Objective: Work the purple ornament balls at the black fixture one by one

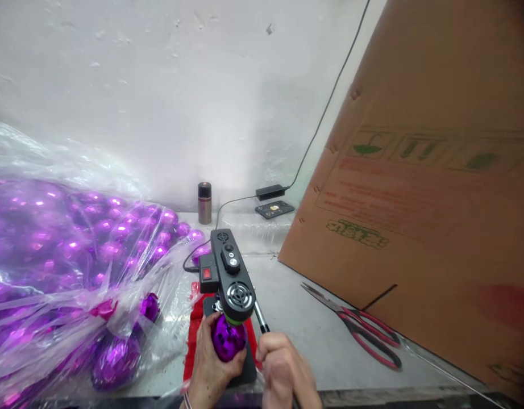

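My left hand [208, 366] grips a shiny purple ball ornament [228, 339] and holds it under the round head of a small black benchtop machine [231, 274]. My right hand [283, 372] is closed around the machine's metal lever with a black grip [261, 319], just right of the ornament. The machine stands on a red mat [194, 335] and has a red switch on its left side.
A large clear plastic bag [66, 267] full of several purple ornaments fills the left. A big cardboard box [424, 187] leans at the right, red-handled scissors [364, 329] before it. A small metal canister [204, 203], a power adapter [270, 192] and a phone [274, 209] sit by the wall.
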A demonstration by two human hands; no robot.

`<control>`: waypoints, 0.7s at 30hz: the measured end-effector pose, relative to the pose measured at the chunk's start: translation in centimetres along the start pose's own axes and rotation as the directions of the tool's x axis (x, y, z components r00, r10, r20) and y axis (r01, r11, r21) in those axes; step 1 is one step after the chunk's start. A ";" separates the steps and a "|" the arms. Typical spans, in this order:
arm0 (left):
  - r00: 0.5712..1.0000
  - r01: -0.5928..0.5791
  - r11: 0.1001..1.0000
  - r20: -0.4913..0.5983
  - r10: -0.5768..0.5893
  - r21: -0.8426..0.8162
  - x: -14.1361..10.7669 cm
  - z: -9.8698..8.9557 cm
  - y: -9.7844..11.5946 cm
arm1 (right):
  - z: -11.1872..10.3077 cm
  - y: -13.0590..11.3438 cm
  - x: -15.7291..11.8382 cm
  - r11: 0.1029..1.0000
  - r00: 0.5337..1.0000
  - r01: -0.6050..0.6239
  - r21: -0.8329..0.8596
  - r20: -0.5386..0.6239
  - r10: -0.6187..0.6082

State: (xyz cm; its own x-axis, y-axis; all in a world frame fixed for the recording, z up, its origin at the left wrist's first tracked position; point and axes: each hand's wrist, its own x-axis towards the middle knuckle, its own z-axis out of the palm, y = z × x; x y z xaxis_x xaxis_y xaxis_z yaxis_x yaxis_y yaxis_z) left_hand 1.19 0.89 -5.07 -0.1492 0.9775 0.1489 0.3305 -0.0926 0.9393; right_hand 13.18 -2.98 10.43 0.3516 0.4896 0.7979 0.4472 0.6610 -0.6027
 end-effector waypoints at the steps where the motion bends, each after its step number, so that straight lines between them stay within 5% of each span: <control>1: 1.000 0.000 1.000 0.004 0.000 -0.005 0.1 -0.2 -0.1 | 0.0 -0.4 0.7 1.000 1.000 -0.019 -0.004 0.005 0.020; 6: 1.000 0.011 0.999 0.014 -0.011 -0.031 0.5 -0.3 0.3 | -0.3 -1.5 4.9 0.999 0.988 -0.004 0.054 0.153 -0.004; 11: 0.994 0.065 0.995 -0.086 -0.071 -0.077 -0.6 -1.2 0.9 | -0.4 -1.2 5.2 0.993 0.987 0.071 0.090 0.138 -0.083; 17: 0.987 -0.080 0.970 -0.153 0.045 -0.229 -9.4 -5.3 -4.1 | -0.8 -0.7 4.1 0.992 0.981 0.075 0.102 0.173 -0.092; 21: 0.973 0.202 0.974 0.138 -0.187 -0.106 -14.8 -6.6 -6.5 | -0.7 -0.6 4.3 0.991 0.983 0.082 0.108 0.154 -0.098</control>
State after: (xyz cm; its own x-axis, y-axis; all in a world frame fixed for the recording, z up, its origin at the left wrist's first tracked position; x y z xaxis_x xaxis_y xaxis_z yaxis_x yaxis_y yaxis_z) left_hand -4.93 -14.28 -11.30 -0.0783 0.9942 -0.0736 0.1928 0.0875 0.9773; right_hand 15.01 -1.73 14.20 0.1754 0.5044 0.8455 0.3827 0.7563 -0.5306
